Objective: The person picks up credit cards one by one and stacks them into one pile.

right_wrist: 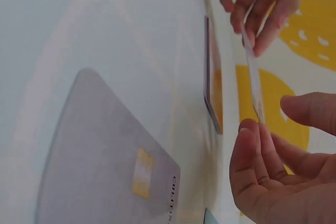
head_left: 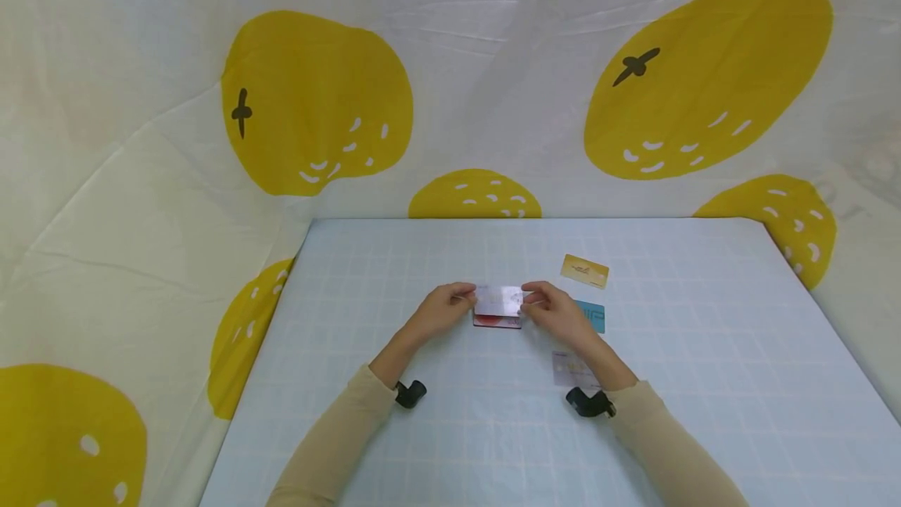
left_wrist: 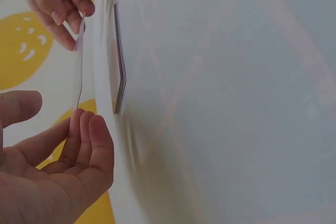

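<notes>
Together, your left hand and right hand, fingers partly curled, hold a card by its ends, just below frame centre, above a stack on the table.

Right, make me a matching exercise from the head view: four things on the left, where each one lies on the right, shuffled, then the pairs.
Things:
1. gold card
2. teal card
3. grey card
4. card stack

Places:
A. partly hidden by the right forearm
B. fully visible, highest up in the head view
C. below the lifted card
D. partly hidden by the right hand

Pairs: 1-B, 2-D, 3-A, 4-C
</notes>
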